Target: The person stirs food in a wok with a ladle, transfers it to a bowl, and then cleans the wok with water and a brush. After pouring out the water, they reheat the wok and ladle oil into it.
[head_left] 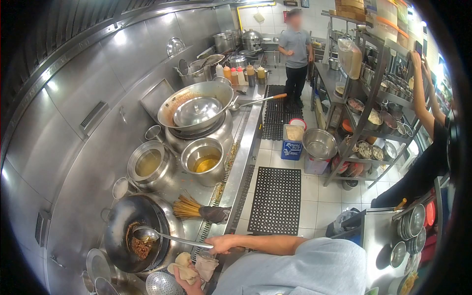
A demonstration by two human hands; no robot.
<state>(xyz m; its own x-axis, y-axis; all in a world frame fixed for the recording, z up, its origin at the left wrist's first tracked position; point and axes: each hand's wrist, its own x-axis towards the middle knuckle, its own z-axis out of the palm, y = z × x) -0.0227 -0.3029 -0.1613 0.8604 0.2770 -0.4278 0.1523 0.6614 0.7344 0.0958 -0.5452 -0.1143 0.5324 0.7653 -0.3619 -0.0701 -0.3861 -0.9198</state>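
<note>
My right hand (pixel 222 244) is wrapped round the end of a long-handled metal ladle (pixel 146 234). The ladle's bowl rests in a dark wok (pixel 120 221), over brown chopped food (pixel 141 248) lying at the wok's bottom. Near the bottom edge, my left hand (pixel 189 284) holds a folded cream cloth (pixel 183 269) beside the wok's right side. A pinkish cloth (pixel 206 266) lies against it. Just beyond the ladle handle, a bamboo brush (pixel 187 206) with a dark grip lies on the counter. A perforated strainer (pixel 163 284) sits just left of my left hand.
Ahead on the stove stand a pot of yellow liquid (pixel 202 162), a pot of cloudy liquid (pixel 147 162) and a large pan with a lid (pixel 196 110). Squeeze bottles (pixel 233 74) stand farther back. One person (pixel 296 46) stands in the aisle, another (pixel 432 123) by the shelves (pixel 366 115).
</note>
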